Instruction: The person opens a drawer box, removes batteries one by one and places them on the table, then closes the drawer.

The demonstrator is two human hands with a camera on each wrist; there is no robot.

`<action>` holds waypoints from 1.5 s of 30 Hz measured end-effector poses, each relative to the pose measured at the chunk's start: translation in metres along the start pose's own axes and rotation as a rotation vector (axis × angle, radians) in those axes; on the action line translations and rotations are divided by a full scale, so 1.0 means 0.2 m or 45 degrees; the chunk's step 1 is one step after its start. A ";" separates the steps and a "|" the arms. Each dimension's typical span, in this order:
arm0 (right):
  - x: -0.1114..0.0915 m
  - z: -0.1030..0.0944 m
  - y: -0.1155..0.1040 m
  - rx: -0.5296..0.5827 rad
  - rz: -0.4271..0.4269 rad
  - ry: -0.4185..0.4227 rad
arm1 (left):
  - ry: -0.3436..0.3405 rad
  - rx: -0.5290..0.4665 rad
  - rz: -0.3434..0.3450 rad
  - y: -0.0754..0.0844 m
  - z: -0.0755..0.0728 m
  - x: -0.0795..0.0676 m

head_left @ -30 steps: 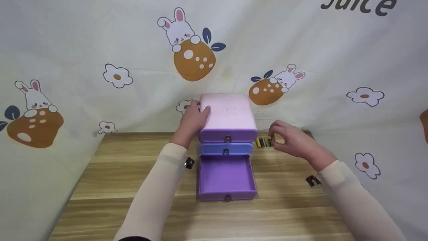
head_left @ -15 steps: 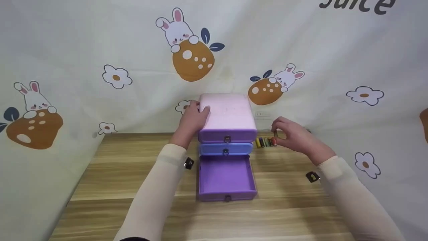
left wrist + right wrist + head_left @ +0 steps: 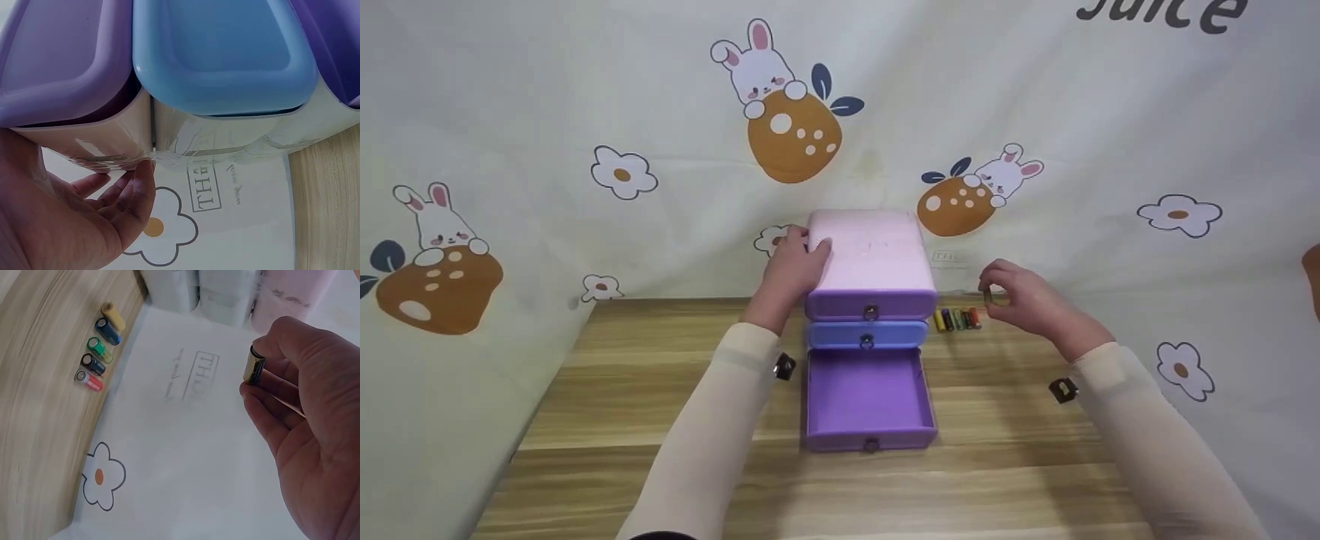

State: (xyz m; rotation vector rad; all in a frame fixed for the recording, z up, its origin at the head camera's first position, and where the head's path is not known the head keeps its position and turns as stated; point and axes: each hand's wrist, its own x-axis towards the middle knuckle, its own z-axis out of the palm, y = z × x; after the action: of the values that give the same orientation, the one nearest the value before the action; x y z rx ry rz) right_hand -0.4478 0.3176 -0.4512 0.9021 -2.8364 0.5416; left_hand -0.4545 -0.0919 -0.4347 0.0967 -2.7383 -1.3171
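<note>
A three-drawer unit (image 3: pixel 870 247) with a pink top stands at the back of the table; its bottom purple drawer (image 3: pixel 871 439) is pulled out, with nothing in it. My left hand (image 3: pixel 795 264) grips the unit's upper left side, thumb over the top edge. In the left wrist view, the fingers of that hand (image 3: pixel 95 208) curl beside the pink casing. To the right of the unit, my right hand (image 3: pixel 1031 301) pinches a small dark-and-gold battery (image 3: pixel 255 365) between thumb and fingertips, above the table. A row of several batteries (image 3: pixel 958 319) lies between that hand and the unit.
The upper purple drawer (image 3: pixel 847 304) and the blue middle drawer (image 3: pixel 840 334) are closed. Behind the wooden table (image 3: pixel 660 375) hangs a pale cloth (image 3: pixel 682 90) printed with rabbits and flowers. Black clips (image 3: pixel 785 366) show beside both wrists.
My right hand has moved right and slightly up, away from the battery row, with the battery pinched in it; the red battery at the row's end now shows. My left hand has stayed put.
</note>
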 end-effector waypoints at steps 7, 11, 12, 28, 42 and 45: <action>0.02 0.01 0.05 0.015 0.002 0.001 | 0.000 -0.012 0.003 0.00 -0.01 -0.01; 0.03 0.01 0.08 0.024 -0.020 0.013 | 0.004 -0.015 0.012 0.00 -0.01 -0.01; 0.03 0.01 0.09 0.023 -0.031 0.020 | 0.006 -0.018 0.014 0.00 -0.01 -0.01; 0.10 0.04 0.17 0.033 0.064 -0.038 | -0.007 -0.025 -0.026 0.00 -0.01 0.00; 0.10 0.11 0.27 0.056 0.141 -0.053 | -0.003 -0.021 -0.005 -0.01 0.00 0.00; 0.09 0.13 0.29 0.064 0.104 -0.016 | -0.002 -0.027 -0.004 -0.01 0.00 0.00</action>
State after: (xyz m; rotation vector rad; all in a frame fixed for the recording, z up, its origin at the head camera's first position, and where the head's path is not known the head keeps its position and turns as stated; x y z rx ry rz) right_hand -0.4958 0.3430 -0.4882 0.8029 -2.8936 0.6218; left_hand -0.4539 -0.0925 -0.4359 0.0985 -2.7256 -1.3473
